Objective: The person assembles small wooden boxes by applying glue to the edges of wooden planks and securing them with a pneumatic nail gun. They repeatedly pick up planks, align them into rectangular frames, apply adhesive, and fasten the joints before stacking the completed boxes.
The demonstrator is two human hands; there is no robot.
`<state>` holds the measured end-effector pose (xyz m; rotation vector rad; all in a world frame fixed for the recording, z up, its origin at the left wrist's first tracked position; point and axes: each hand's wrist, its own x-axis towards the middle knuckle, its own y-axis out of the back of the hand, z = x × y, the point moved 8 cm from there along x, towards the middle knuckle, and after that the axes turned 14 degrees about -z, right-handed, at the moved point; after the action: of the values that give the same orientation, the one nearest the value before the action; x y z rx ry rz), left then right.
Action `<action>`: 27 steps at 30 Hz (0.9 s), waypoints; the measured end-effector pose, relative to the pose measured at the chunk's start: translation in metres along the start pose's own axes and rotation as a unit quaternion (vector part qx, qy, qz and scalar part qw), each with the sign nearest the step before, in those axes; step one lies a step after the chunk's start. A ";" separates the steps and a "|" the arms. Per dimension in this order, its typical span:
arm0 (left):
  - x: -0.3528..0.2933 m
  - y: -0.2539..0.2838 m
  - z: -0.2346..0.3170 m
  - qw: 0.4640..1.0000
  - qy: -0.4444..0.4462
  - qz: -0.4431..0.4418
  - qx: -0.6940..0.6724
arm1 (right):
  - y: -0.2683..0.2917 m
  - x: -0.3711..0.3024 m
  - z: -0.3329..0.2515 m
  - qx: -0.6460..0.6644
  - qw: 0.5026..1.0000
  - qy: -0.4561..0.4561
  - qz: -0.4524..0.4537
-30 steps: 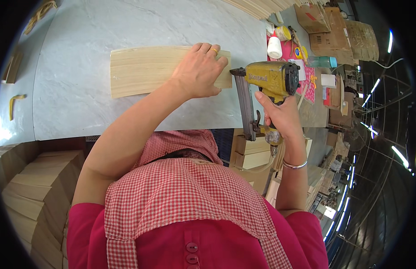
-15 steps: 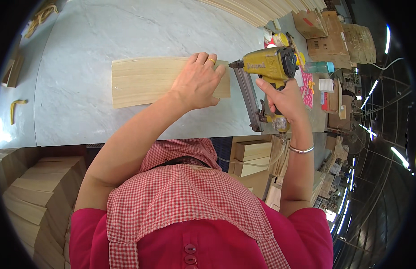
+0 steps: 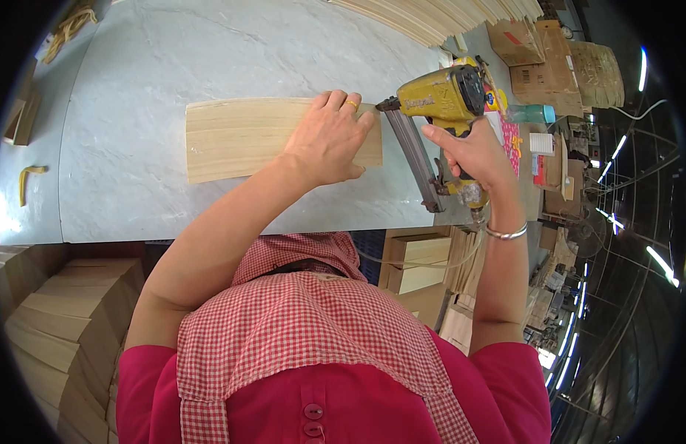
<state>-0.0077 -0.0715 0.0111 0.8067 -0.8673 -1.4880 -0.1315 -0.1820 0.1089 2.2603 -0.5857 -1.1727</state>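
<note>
Right hand (image 3: 482, 154) wrapped around the grip of a yellow nail gun (image 3: 435, 96), its nose at the right end of a thin wooden board (image 3: 236, 140). Left hand (image 3: 330, 139) open, fingers spread on that board, flat on the grey table (image 3: 150, 207). Progress: gun positioned; no fastener visible, though view's too coarse to rule one out. Wood strips (image 3: 439, 16) stacked beyond, apart from it.

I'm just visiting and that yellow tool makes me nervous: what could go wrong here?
The left hand rests on the wooden board, fingers close to the nose of the yellow fastening gun in the right hand; a slip might injure a finger.
The pale hose runs near the apron and could snag.
</note>
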 end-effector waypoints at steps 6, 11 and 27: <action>-0.059 0.035 -0.021 0.994 0.025 0.065 0.081 | 0.008 -0.005 -0.005 -0.018 0.999 0.044 0.024; -0.151 0.091 -0.088 0.994 0.107 0.022 0.023 | 0.000 -0.040 0.014 0.015 0.998 0.047 0.050; -0.100 0.049 -0.057 0.986 0.138 0.087 0.036 | -0.039 -0.062 0.019 0.038 0.998 0.034 0.049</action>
<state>0.0740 0.0213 0.0273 0.9402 -0.7638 -1.1654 -0.1750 -0.1208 0.1132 2.2965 -0.7168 -1.0388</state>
